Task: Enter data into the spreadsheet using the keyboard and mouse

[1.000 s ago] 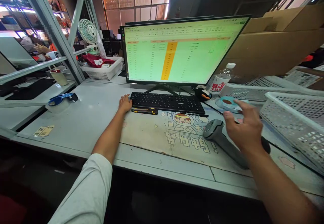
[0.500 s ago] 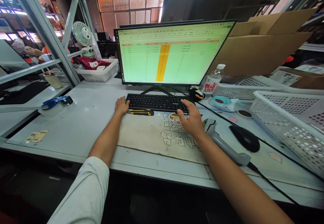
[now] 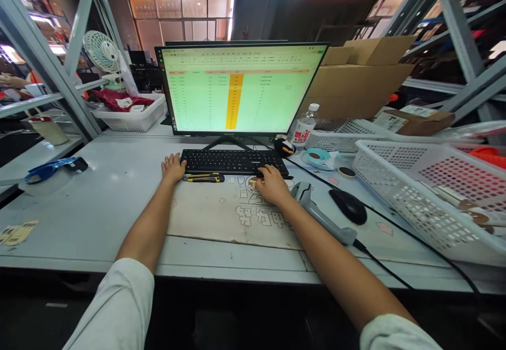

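My left hand (image 3: 171, 169) lies flat with fingers stretched out at the left end of a black keyboard (image 3: 225, 161), its thumb by the edge. Over the lower right part of the keyboard, my right hand (image 3: 273, 185) is open, fingertips at the bottom keys. A yellow and black utility knife (image 3: 204, 178) lies just below the keyboard. Behind it stands a monitor (image 3: 197, 97) showing a spreadsheet with one orange column. A grey barcode scanner (image 3: 324, 215) rests by my right forearm, and a black mouse (image 3: 348, 206) sits further right.
At right stands a white perforated basket (image 3: 407, 202), with a water bottle (image 3: 303, 128) and a tape roll (image 3: 317, 157) near it. A cardboard box (image 3: 356, 89) is behind. On the left are a blue tape dispenser (image 3: 49, 173), another basket (image 3: 132, 119) and a fan (image 3: 101, 52).
The view has turned to the right, so the desk items appear further left. My right hand has shifted slightly left along the keyboard and lowered. My left hand stays at the keyboard's left end.
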A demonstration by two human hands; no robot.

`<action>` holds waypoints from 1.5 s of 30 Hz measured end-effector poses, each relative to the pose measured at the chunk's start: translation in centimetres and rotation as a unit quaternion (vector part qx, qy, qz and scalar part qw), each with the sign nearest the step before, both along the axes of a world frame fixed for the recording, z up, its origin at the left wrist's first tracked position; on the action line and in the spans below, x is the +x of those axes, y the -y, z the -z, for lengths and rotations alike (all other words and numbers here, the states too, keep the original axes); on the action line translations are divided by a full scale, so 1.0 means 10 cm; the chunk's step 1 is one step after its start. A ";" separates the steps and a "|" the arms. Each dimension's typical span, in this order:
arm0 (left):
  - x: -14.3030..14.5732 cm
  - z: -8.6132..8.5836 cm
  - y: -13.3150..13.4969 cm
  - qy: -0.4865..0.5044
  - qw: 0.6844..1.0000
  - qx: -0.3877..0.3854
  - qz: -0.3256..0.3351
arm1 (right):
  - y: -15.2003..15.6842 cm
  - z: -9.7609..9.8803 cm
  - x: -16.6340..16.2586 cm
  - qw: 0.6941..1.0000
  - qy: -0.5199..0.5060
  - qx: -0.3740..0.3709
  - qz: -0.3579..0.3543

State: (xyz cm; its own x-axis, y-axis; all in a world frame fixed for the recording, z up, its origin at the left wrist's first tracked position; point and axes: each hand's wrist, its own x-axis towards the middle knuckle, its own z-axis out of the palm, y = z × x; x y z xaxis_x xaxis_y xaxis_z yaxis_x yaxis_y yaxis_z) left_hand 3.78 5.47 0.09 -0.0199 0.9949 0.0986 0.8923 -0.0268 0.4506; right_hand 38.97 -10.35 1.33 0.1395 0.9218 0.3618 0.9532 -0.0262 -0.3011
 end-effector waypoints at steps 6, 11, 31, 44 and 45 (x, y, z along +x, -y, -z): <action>0.00 0.02 -0.01 0.012 1.000 0.000 0.005 | -0.14 0.05 0.01 0.999 0.020 -0.036 0.028; -0.01 0.07 -0.02 0.015 1.000 0.019 0.006 | -0.03 -0.11 0.09 0.999 0.028 -0.010 0.014; -0.01 0.06 0.01 0.003 0.999 0.052 0.002 | 1.30 0.47 2.18 0.985 0.031 0.097 0.138; -0.03 0.08 -0.04 -0.007 0.998 0.059 0.019 | 1.31 0.45 2.11 0.981 0.061 0.090 0.161; -0.03 0.08 -0.04 -0.007 0.998 0.060 0.020 | 1.31 0.45 2.11 0.981 0.061 0.089 0.162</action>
